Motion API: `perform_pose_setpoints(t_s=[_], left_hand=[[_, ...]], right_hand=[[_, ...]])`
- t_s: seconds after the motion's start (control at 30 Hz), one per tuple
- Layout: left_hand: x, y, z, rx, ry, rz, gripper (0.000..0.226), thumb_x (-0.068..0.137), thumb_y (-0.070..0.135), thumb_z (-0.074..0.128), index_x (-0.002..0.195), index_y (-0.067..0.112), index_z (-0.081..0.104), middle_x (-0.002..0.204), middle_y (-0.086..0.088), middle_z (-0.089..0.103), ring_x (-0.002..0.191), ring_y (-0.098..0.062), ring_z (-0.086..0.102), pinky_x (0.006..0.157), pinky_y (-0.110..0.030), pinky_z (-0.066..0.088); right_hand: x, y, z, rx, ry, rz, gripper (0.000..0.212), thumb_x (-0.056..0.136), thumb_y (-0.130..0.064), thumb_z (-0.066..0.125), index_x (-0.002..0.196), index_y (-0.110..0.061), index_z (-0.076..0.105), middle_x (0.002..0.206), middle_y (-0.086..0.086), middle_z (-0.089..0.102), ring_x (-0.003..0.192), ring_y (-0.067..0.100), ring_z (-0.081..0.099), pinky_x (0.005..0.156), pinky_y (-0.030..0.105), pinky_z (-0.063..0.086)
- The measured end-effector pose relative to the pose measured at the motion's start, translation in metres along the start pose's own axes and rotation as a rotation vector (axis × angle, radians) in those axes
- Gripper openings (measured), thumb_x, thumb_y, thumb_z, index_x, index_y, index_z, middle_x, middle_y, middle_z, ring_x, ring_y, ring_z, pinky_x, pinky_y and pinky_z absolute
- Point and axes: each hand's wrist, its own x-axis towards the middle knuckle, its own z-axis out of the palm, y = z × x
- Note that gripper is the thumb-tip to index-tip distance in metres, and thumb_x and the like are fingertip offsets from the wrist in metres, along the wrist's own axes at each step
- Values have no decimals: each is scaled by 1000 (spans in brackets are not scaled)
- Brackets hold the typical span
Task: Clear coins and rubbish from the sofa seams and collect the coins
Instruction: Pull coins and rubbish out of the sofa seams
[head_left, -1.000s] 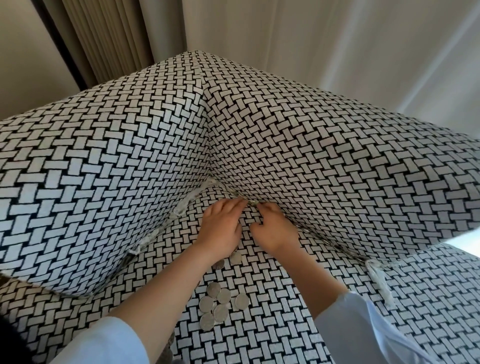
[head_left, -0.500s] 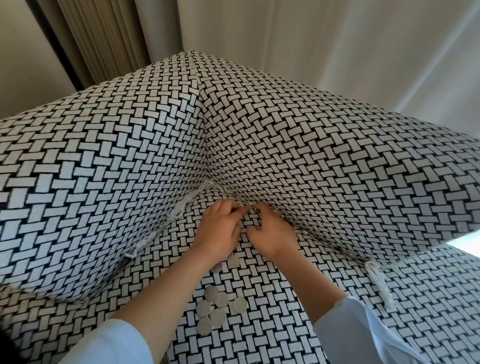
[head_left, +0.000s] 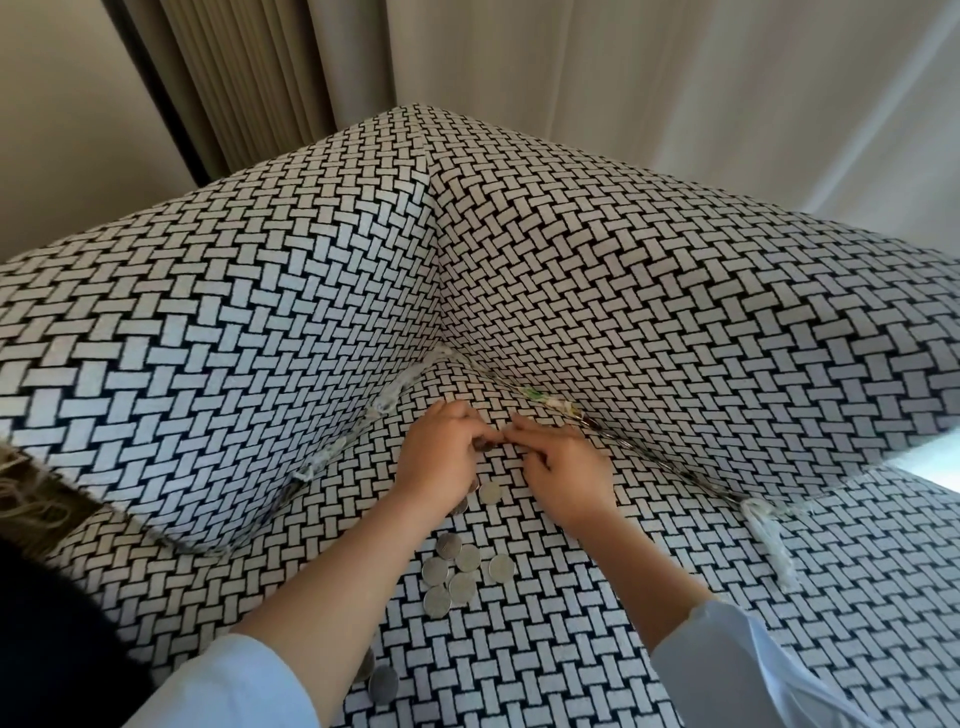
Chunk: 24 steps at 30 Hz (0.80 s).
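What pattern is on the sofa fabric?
The sofa fabric has a black-and-white basket weave, clearest in the head view.

Left hand (head_left: 441, 460) and right hand (head_left: 569, 470) meet at the fingertips; left fingers seemingly pinching.
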Motion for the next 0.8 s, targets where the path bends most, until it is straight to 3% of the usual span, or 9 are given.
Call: perform_pose_setpoints(t_s=[0.1, 0.17, 0.23, 0.33, 0.4, 0.47, 0.57, 0.7, 0.8], left_hand=[[-12, -6, -8, -104, -22, -38, 46, 81, -14, 51, 85, 25, 77, 96, 9, 60, 98, -14, 51, 89, -36, 44], [-18, -10, -12, -110, 6, -41, 50, 82, -15, 50, 82, 27, 76, 96, 14, 60, 100, -11, 51, 93, -34, 43], [-26, -12, -13, -114, 53, -55, 53, 81, -17, 48, 92, 27, 75, 103, 15, 62, 104, -6, 51, 99, -31, 42], [-37, -15, -9, -137, 35, -85, 56, 88, -12, 43, 124, 26, 63, 134, 11, 54, 128, -4, 41, 114, -26, 28], [-44, -15, -6, -93, -71, -37, 51, 96, 0, 40, 138, 28, 51, 150, 14, 35, 143, -4, 21, 120, -27, 9], [-49, -14, -3, -36, -160, 21, 50, 100, 9, 36, 144, 31, 41, 154, 18, 22, 144, 0, 6, 119, -24, -3], [-55, -8, 0, -55, -205, 49, 53, 100, 7, 35, 144, 35, 39, 153, 23, 21, 145, 3, 5, 113, -13, -8], [-64, 7, 7, -140, -211, 56, 51, 98, 6, 35, 137, 34, 51, 146, 24, 30, 138, 10, 11, 107, -1, -6], [-63, 17, 7, -206, -207, 7, 48, 97, 12, 36, 132, 39, 55, 146, 19, 42, 133, 1, 38, 112, -13, 19]], right_hand=[[-19, -1, 3, 64, 18, -103, 40, 94, -9, 51, 120, -35, 68, 130, -21, 60, 115, 13, 48, 86, 31, 53], [-26, -1, 6, 108, 43, -146, 40, 92, -5, 53, 114, -31, 72, 123, -19, 65, 96, 5, 47, 78, 26, 51], [-30, -2, 7, 225, 53, -98, 36, 89, -1, 54, 102, -26, 77, 114, -16, 70, 90, -3, 45, 80, 19, 46], [-32, -8, 4, 410, 1, 70, 36, 90, 0, 51, 83, -22, 78, 100, -13, 74, 101, -5, 51, 89, -1, 28], [-34, -12, 3, 527, 12, 125, 38, 91, 1, 48, 82, -20, 77, 91, -10, 75, 102, 2, 58, 94, 8, 34], [-37, -16, 0, 583, 48, 154, 37, 92, 0, 45, 91, -19, 77, 93, -11, 74, 99, -3, 60, 89, 17, 44], [-40, -18, -1, 664, 85, 188, 38, 93, 0, 42, 98, -19, 74, 98, -11, 72, 97, -2, 62, 86, 16, 48], [-35, -17, -5, 686, 119, 254, 35, 94, 0, 42, 99, -16, 72, 95, -9, 72, 93, 7, 66, 81, 19, 53], [-33, -11, -9, 591, 200, 253, 31, 94, -4, 46, 99, -22, 71, 96, -13, 69, 89, 5, 65, 76, 17, 53]])
